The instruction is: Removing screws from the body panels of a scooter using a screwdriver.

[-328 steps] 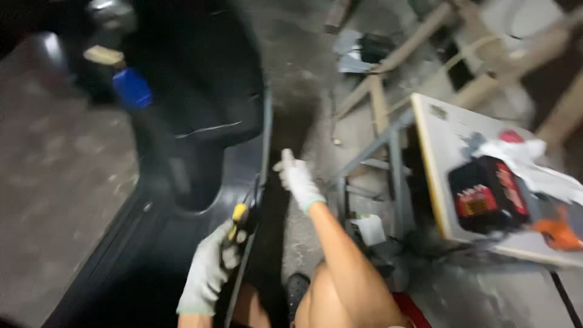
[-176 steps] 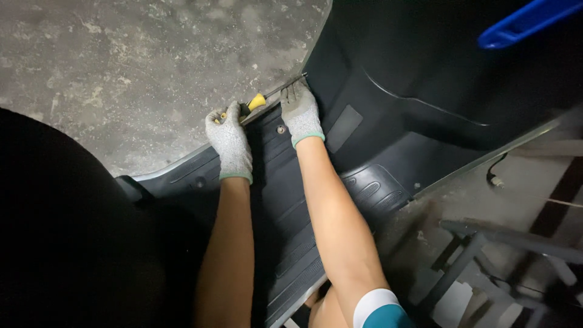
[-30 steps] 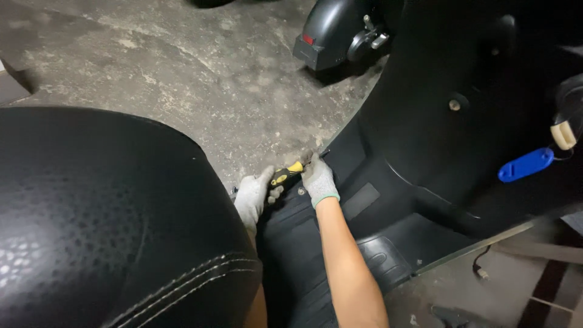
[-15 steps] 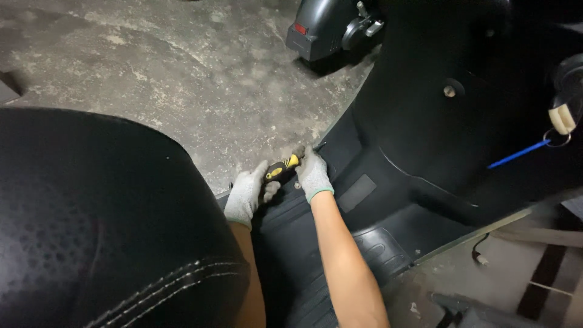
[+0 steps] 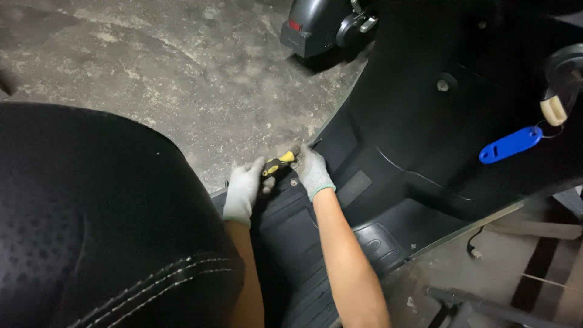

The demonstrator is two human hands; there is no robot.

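Head view, looking down over a scooter. The landmark is the black ribbed plastic floorboard (image 5: 303,243) of the scooter. At its far edge, where it meets the stained grey concrete floor (image 5: 182,73), both hands in pale knit work gloves meet on one tool. The left hand (image 5: 243,191) is curled round the near end of a screwdriver with a yellow and black handle (image 5: 278,164). The right hand (image 5: 311,173) is closed over the tool's forward end, pressing down at the floorboard's edge; the shaft and tip are hidden beneath the glove. A small round fastener head (image 5: 294,181) sits on the floorboard just beside the right hand, touching neither glove as far as can be told.

Toward the viewer from the floorboard lies the black stitched leatherette seat (image 5: 91,231). Beyond the floorboard rises the black leg shield (image 5: 437,140), with a blue plastic key tag (image 5: 510,144) hanging at its upper part.

To work well here, the tool probably needs to stay in line with the seam, the forward hand steadying the tip while the rear hand supplies the force, so the tip does not slip and scar the plastic.
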